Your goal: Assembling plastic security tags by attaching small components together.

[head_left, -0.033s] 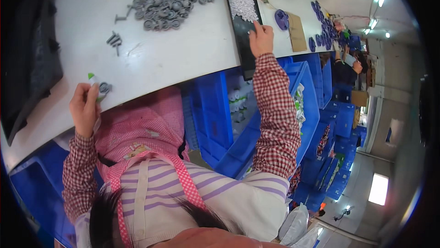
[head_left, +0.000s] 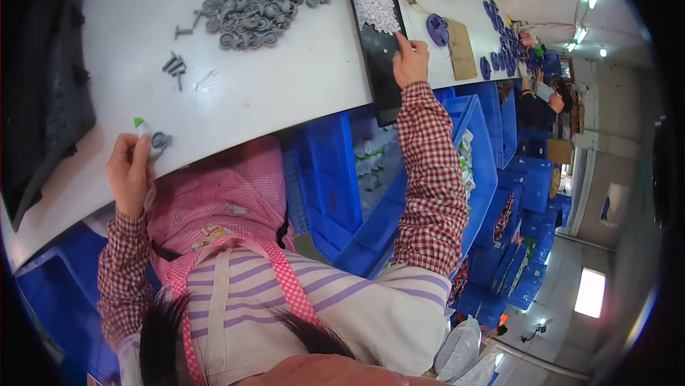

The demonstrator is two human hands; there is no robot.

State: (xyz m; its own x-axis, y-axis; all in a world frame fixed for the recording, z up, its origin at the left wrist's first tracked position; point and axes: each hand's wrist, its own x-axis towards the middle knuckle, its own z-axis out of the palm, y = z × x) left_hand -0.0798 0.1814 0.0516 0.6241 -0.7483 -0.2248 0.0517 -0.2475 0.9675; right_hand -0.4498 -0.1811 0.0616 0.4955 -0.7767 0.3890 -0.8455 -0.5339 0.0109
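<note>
My left hand [head_left: 130,172], closed at the table's near edge, grips a small white part with green ends [head_left: 140,126]. A grey round wheel-like piece [head_left: 161,140] is against that part, beside my fingertips. My right hand [head_left: 410,63] is over a black tray [head_left: 384,86], its index finger extended to the lower edge of a heap of tiny white pieces [head_left: 377,9]. Thumb and index finger look apart, with nothing visible between them. One loose white piece [head_left: 385,51] lies on the tray left of that hand.
A large heap of grey round parts [head_left: 260,1] covers the table's far middle; several grey pins [head_left: 174,65] lie nearer. Purple parts [head_left: 437,30] and cardboard [head_left: 461,51] are to the right. Blue crates [head_left: 325,186] stand below the edge. A dark panel [head_left: 50,100] is at left.
My right hand has drawn back slightly to the right, away from the loose white piece. My left hand still holds the white and green part; the view has shifted slightly.
</note>
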